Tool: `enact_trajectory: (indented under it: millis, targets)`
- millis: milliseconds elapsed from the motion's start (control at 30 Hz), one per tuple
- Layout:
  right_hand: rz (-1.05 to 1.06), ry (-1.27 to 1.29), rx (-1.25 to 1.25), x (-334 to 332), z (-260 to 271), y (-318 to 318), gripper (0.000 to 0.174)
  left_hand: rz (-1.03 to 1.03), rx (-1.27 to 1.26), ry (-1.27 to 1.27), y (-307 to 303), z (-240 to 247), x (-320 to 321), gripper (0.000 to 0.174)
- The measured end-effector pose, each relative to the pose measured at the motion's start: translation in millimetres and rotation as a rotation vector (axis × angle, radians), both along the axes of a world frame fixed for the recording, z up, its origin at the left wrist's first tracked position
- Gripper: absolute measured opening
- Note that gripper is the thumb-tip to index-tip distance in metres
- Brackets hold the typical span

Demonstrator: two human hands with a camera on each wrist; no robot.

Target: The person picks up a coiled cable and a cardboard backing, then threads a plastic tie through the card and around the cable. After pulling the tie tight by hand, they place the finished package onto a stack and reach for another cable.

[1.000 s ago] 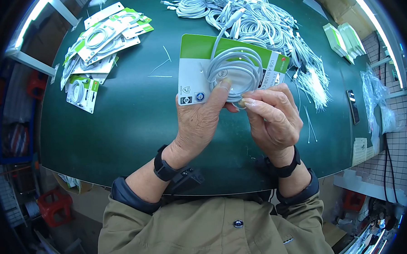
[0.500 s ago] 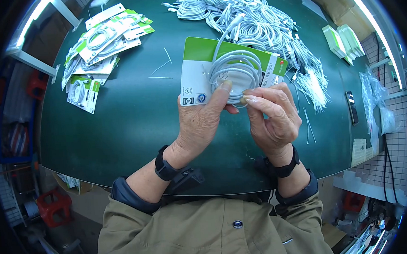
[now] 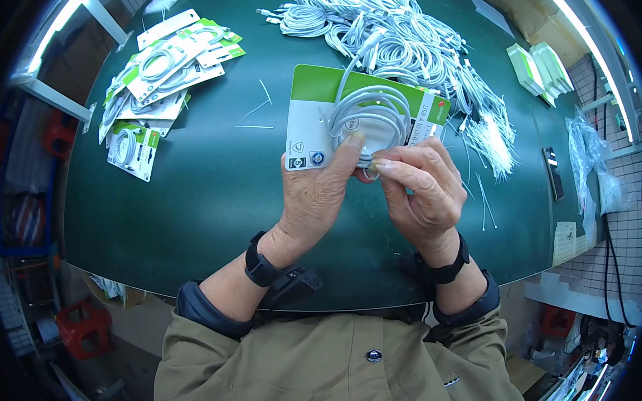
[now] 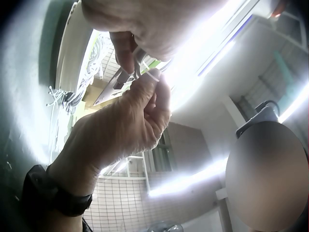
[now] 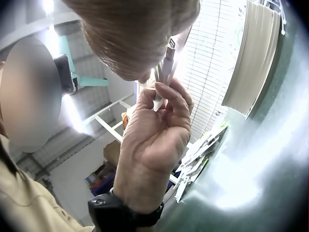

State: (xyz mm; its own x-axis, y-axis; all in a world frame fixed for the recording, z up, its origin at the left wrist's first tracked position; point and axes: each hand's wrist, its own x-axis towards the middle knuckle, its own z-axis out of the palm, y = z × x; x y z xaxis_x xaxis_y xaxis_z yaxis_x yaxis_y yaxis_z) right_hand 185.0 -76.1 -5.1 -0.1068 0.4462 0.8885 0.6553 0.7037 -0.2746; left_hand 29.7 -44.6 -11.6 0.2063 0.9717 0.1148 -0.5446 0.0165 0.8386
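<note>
My left hand (image 3: 315, 193) grips a green-and-white packaging card (image 3: 307, 119) from below, its thumb pressed on a coiled white USB cable (image 3: 403, 118) lying against the card's front. One connector (image 3: 373, 40) of the cable sticks up past the card's top edge. At the coil's lower edge my right hand (image 3: 428, 189) pinches a thin white tie (image 4: 153, 75) between thumb and forefinger, close beside the left thumb. In the right wrist view the left hand's curled fingers (image 5: 181, 104) show behind the card, near the other connector (image 5: 166, 65).
A heap of white cables (image 3: 407, 42) covers the back of the green table (image 3: 192, 213). Finished-looking carded cables (image 3: 161, 68) are piled at left. Loose white ties (image 3: 494, 139) lie at right, near stacked cards (image 3: 541, 69), a phone (image 3: 553, 172) and plastic bags (image 3: 591, 153).
The right hand has moved slightly left along the coil's lower edge, toward the left thumb. The card has shifted a little down. Both hands keep their hold.
</note>
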Motion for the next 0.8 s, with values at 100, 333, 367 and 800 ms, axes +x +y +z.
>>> enact_trajectory:
  millis: [100,333,367,800]
  targets:
    - [-0.026,0.003,0.011,0,0,2,0.030,-0.011,0.003,0.027,-1,0,0,0.019]
    - [0.012,0.022,-0.213,0,4,0,0.023,-0.012,0.058,0.122,-1,-10,0,0.015]
    - [0.010,0.018,-0.233,0,7,-1,0.022,-0.011,0.077,0.140,-1,-10,0,0.015]
    - [-0.027,-0.139,-0.179,6,18,-4,0.024,-0.044,0.024,0.073,-3,-7,0,0.019]
